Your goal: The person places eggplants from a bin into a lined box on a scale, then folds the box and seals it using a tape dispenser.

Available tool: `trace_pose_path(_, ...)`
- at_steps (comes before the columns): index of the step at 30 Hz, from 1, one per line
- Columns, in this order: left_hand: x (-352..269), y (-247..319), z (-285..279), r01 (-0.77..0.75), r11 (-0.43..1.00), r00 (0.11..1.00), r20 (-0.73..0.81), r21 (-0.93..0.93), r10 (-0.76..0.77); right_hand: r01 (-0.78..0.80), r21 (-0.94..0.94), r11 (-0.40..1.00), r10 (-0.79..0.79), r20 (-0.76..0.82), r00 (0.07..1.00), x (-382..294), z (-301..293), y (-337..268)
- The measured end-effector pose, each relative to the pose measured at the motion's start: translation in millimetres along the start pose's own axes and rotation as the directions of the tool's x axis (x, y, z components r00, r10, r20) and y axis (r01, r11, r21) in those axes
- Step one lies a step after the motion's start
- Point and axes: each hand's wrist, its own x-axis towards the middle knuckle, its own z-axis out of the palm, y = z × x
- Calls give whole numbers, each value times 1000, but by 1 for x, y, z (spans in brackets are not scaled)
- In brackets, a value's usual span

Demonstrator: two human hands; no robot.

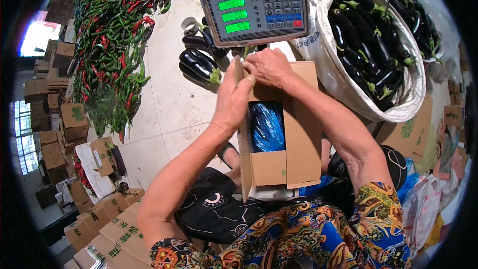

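Observation:
A cardboard box point(303, 127) stands before me below an electronic scale's display point(257, 11), whose green readouts are lit. Inside it lies a crinkled blue plastic bag point(267, 127); what the bag holds is hidden. The near end flap point(268, 169) is folded inward, and the right flap lies out to the side. My left hand point(233, 99) grips the upright left flap point(244, 157) near its far end, thumb on the inner side. My right hand point(269, 68) is at the box's far left corner, fingers bent against the cardboard; whether it grips the flap or only presses it, I cannot tell.
Loose eggplants point(198, 65) and a tape roll point(189, 25) lie on the tiled floor beyond the box. A white woven sack point(410, 101) full of eggplants stands to the right. Red and green peppers point(112, 45) are heaped at left; cardboard boxes point(119, 231) lie at lower left.

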Motion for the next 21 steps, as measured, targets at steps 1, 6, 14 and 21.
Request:
trace_pose_path(1,1,-1,3,-6,1000,997,73,-20,7,51,53,997,-49,-23,999,1,2,3)
trace_pose_path(6,-3,10,16,36,999,999,-5,7,-36,8,186,982,7,-80,997,-12,1,6)
trace_pose_path(14,-6,-19,67,-361,710,884,-22,604,468,233,554,799,153,-563,812,-1,14,31)
trace_pose_path(21,-8,-47,50,-383,282,835,198,880,514,191,509,839,191,-606,772,-78,-40,28)
